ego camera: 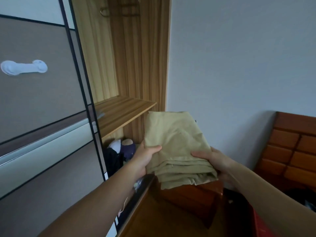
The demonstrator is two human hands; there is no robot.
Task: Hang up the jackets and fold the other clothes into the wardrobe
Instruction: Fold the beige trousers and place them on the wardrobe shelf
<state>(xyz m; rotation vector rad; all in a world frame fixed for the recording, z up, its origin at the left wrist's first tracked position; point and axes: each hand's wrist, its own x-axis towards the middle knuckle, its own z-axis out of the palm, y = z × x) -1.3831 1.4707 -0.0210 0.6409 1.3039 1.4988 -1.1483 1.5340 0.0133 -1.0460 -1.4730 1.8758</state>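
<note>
A folded khaki garment [176,142] is held flat in front of me, just right of the open wardrobe. My left hand [145,157] grips its left edge, thumb on top. My right hand [212,159] grips its right edge, thumb on top too. The wardrobe [130,65] has a wooden shelf [123,112] level with the garment's far end, bare on its visible part. Below the shelf lie dark and purple clothes [123,149]. Metal hooks or hangers [104,11] show at the top of the wardrobe.
A grey sliding wardrobe door [39,93] with a white child lock [24,67] fills the left. A reddish wooden nightstand [191,197] sits below the garment. A wooden headboard [290,147] and dark and red items [248,216] are at the right.
</note>
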